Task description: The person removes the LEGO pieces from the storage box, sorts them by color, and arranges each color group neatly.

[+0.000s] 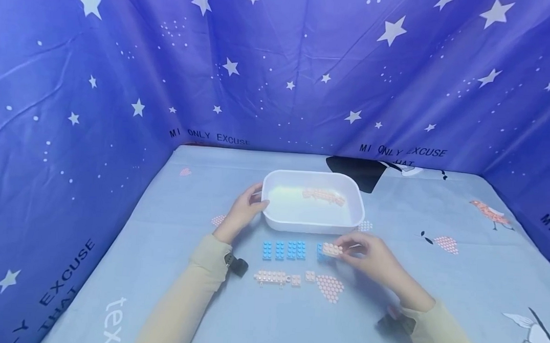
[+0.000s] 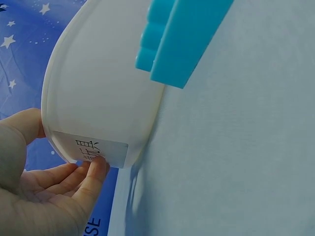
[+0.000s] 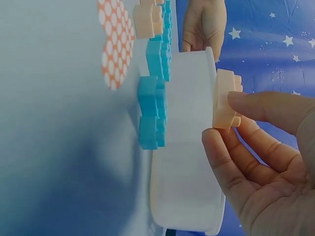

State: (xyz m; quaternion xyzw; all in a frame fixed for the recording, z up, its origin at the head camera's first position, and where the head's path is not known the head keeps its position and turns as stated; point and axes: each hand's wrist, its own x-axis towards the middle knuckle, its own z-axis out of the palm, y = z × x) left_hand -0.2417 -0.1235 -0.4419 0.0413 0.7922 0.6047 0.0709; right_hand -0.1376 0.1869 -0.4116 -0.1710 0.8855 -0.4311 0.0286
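Observation:
A white plastic tub (image 1: 310, 228) stands in the middle of the table. My left hand (image 1: 246, 207) grips its left end, thumb at the rim and fingers against the label (image 2: 115, 152) on the outside. Between thumb and fingers, my right hand (image 1: 370, 253) pinches a peach toy brick (image 1: 331, 249), studs showing. That brick is held up in front of the tub's near wall and partly hides a blue brick (image 1: 319, 251). Several more blue bricks (image 1: 292, 250) line up to its left. Inside the tub lie joined peach pieces (image 1: 323, 196).
Nearer than the blue row sit a long peach base piece (image 1: 272, 277) and two small square peach bricks (image 1: 296, 280). A patterned light-blue cloth (image 1: 160, 269) covers the table. Blue star-printed curtains (image 1: 278, 105) enclose its back and sides.

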